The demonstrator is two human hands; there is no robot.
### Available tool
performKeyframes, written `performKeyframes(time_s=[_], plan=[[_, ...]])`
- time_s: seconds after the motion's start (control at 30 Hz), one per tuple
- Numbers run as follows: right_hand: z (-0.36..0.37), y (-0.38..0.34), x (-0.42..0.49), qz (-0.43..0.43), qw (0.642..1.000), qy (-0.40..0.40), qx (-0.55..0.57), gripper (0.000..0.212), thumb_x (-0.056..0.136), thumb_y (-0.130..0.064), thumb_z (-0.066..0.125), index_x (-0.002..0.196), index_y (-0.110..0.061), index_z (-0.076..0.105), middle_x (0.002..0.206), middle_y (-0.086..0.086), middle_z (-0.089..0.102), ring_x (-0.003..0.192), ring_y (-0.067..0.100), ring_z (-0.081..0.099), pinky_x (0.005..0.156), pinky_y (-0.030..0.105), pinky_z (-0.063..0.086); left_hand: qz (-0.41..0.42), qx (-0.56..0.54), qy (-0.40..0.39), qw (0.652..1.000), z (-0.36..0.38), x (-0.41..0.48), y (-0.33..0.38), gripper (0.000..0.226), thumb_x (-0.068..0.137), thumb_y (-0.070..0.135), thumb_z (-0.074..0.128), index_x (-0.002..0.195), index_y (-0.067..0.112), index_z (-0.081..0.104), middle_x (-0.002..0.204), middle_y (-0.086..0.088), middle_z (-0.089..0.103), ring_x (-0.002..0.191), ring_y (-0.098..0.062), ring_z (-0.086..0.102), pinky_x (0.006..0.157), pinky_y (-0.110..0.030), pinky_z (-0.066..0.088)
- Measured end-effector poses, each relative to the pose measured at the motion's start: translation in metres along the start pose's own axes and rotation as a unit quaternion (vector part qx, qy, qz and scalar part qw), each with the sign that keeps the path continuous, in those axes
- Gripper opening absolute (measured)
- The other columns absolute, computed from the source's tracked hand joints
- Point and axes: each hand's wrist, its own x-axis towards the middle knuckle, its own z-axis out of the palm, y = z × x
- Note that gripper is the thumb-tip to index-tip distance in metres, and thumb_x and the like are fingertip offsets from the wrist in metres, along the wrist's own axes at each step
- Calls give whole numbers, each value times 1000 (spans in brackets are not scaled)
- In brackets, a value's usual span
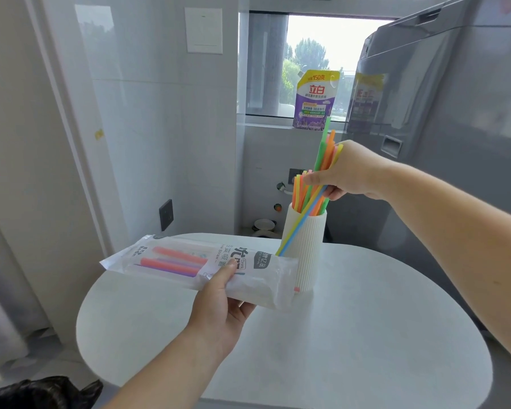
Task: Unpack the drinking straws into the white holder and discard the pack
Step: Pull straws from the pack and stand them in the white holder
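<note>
My left hand grips a clear plastic straw pack held flat above the white table; a few red and purple straws still lie inside it. The ribbed white holder stands upright at the table's far side, just behind the pack's right end. My right hand is closed around a bundle of green, orange and yellow straws, whose lower ends dip into the holder's mouth. Several more straws stand in the holder. A blue and a yellow straw hang down outside the holder's front.
The round white table fills the foreground. A grey washing machine stands at right. A purple detergent pouch sits on the windowsill behind. A black bag lies at the bottom left, on the floor.
</note>
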Motion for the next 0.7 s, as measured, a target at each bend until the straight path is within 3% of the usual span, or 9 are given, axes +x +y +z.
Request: performKeyframes(time_s=[0.33, 0.5, 0.7], plan=[[3, 10, -4, 0, 1000, 14, 28, 39, 73, -19, 87, 106, -12, 67, 94, 6, 74, 71, 18, 75, 57, 25, 61, -1, -1, 1, 1000, 0, -2, 0, 26, 95, 13, 66, 121, 14, 68, 109, -12, 80, 77, -21, 79, 54, -33, 62], [3, 14, -6, -20, 999, 23, 24, 38, 72, -19, 88, 104, -12, 68, 95, 4, 73, 77, 18, 75, 65, 28, 62, 0, 2, 1, 1000, 1, -1, 0, 23, 95, 13, 66, 118, 15, 69, 111, -13, 79, 83, -23, 78, 56, -34, 63], [6, 19, -8, -41, 998, 49, 3, 34, 73, -20, 88, 100, -12, 69, 94, 4, 73, 80, 19, 72, 76, 36, 63, 1, 6, -6, 1000, -1, 0, -2, 23, 96, 14, 66, 118, 15, 69, 104, -10, 81, 75, -20, 79, 54, -33, 62]])
